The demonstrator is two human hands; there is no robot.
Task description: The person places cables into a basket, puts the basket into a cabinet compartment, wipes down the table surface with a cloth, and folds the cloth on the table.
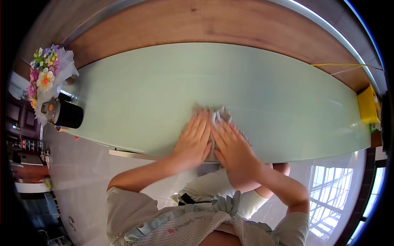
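"Since I can't see it, what is closest?"

"The person's pale top (180, 229), edged with a blue-grey ruffle, and just past it light-coloured shorts (209, 184). Glossy grey floor (88, 164) shows below, beside them."

"And the hands?"

"Both forearms reach forward over the near edge of a long table (143, 82). The left hand (192, 137) lies flat, palm down, its fingers stretched forward and close together, its thumb angled inward. The right hand (233, 143) is flat as well, palm down, fingers extended and slightly parted, tilted towards the left one."

"What are they on?"

"A crumpled greyish cloth (222, 114), on the tabletop near the middle of its front edge. It shows between the hands and bunches up past the right fingertips. How much of it lies under the left palm, I cannot tell; the fingertips there are blurred."

"What is farther off?"

"The tabletop is pale green and smooth. At its left end are a black container (69, 115) with a grey lid and a bouquet (45, 78) of colourful flowers in white wrapping. A yellow box (368, 104) is at the right end. Along the far side runs a wooden panel (164, 22)."
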